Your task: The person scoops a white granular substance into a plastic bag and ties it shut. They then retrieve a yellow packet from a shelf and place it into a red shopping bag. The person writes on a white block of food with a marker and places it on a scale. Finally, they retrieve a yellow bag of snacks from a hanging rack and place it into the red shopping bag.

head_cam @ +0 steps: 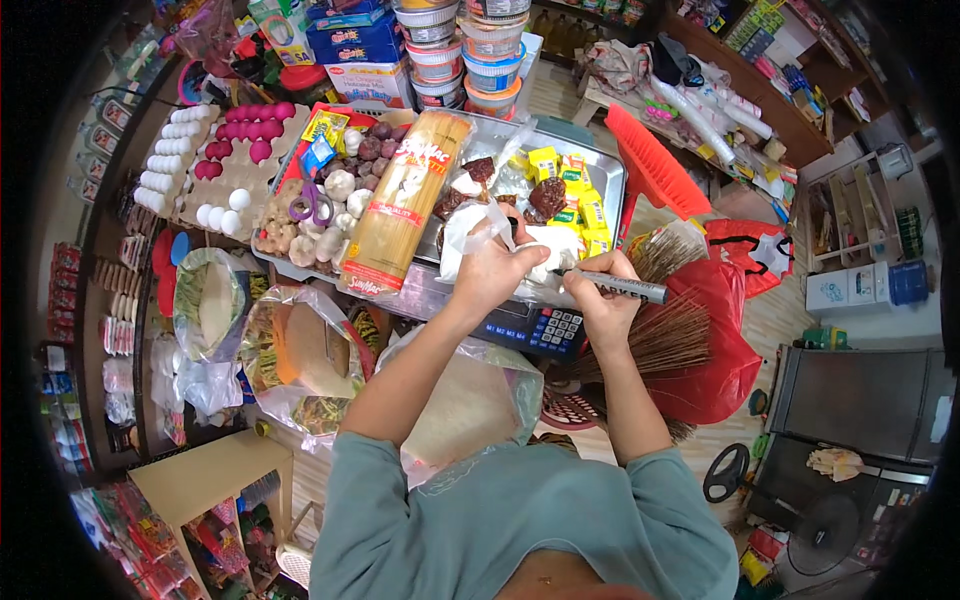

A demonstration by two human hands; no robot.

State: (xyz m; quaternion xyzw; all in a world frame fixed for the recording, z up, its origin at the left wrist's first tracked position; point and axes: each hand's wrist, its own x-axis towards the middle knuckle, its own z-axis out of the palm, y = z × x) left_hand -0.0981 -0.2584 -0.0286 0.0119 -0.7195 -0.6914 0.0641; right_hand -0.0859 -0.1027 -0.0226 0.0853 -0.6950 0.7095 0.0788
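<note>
My right hand [604, 296] grips a grey permanent marker [622, 286], its tip against a small white plastic bag [551, 251]. My left hand [495, 266] holds the bag's gathered top, and a small dark thing, perhaps the marker's cap, shows by its fingers. The bag lies over the front edge of a metal scale tray [615, 169], above the scale's keypad [559, 328]. On the tray are yellow seasoning packets [592, 210] and dark red-brown lumps in clear plastic [547, 196]. A pack of spaghetti [409, 202] lies to the left of them.
Garlic [340, 185], onions, ginger and purple-handled scissors [311, 204] lie left of the spaghetti, beside egg trays [225, 180]. Stacked tubs [491, 71] stand behind. Open sacks of rice [465, 405] stand below the scale. A red broom [660, 161], stick brooms and a red bag [712, 337] are at right.
</note>
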